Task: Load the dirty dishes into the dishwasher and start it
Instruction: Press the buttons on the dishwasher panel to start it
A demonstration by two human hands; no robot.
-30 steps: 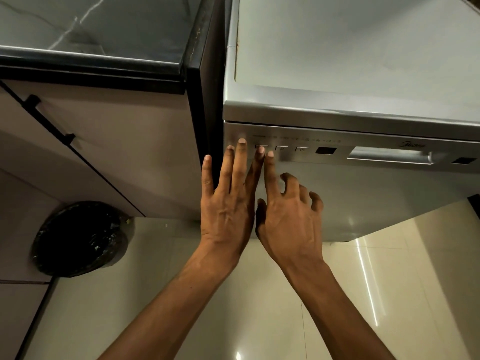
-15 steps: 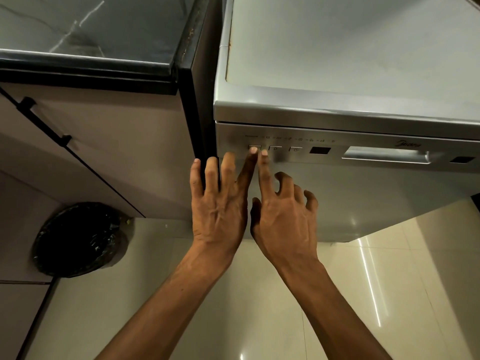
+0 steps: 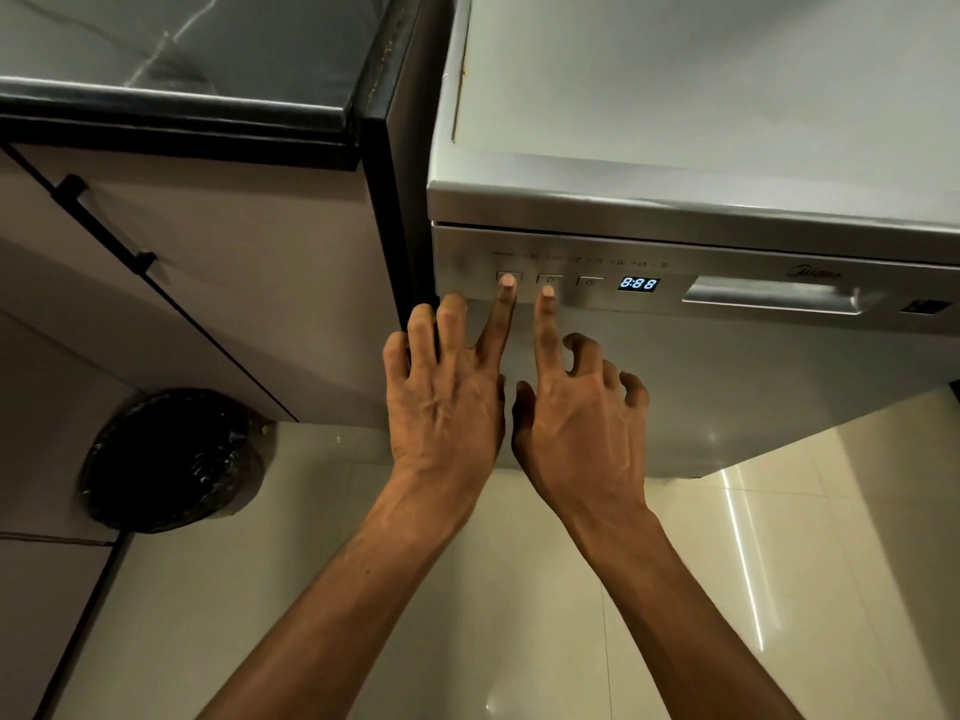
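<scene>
The silver dishwasher (image 3: 727,387) stands closed, seen from above, with its control strip along the top of the door. My left hand (image 3: 447,402) presses its straight index finger on the leftmost button. My right hand (image 3: 576,423) points its index finger at the lower edge of the second button (image 3: 549,278), with the other fingers loosely curled and holding nothing. A third button (image 3: 590,282) sits free to the right. The display (image 3: 638,283) is lit and reads 8:88. The recessed door handle (image 3: 769,296) lies further right. No dishes are visible.
A dark marble countertop (image 3: 182,54) over a beige cabinet with a black bar handle (image 3: 104,226) adjoins the dishwasher on the left. A black-lined waste bin (image 3: 166,459) stands on the glossy tiled floor (image 3: 519,615) below it.
The display has lit up with 8:88. My left index finger stays on the leftmost button, while my right index finger has shifted right to the second button.
</scene>
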